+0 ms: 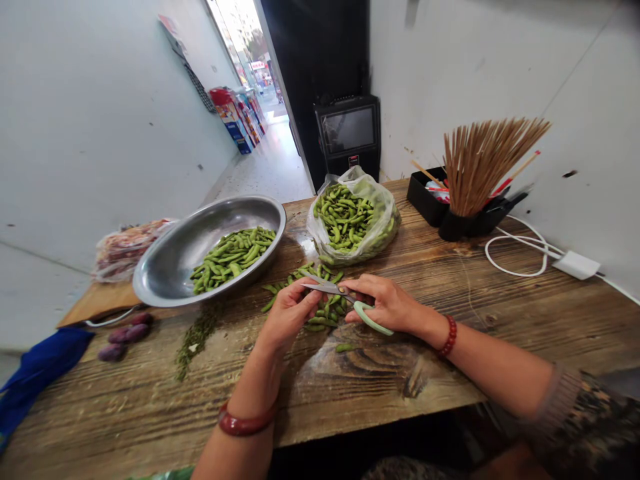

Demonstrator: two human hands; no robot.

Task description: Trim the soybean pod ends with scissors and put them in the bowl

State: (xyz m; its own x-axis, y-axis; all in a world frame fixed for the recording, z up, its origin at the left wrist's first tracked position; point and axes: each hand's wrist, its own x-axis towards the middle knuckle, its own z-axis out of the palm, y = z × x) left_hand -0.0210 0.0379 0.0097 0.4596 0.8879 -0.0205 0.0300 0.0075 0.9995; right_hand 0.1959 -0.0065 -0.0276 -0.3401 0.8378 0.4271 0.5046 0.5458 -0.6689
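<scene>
My right hand (393, 303) grips a pair of scissors (371, 319) with pale green handles, the blades pointing left. Close to the blade tips, my left hand (286, 315) is closed in a pinch; what sits between its fingertips is hidden. Loose edamame pods (320, 323) lie on the wooden table (370, 373) under and behind both hands, and one single pod (345, 347) lies nearer to me. Behind them stands a clear plastic bag (383, 220) full of pods. To its left, a wide steel basin (173, 257) leans with its opening toward me and holds more pods.
Trimmed bits (193, 343) lie in a heap left of my arm, beside several purple roundish things (125, 335) and a blue cloth (45, 360). At the back right stand a holder of wooden skewers (480, 170), a black box (425, 200) and a white cable with adapter (577, 265).
</scene>
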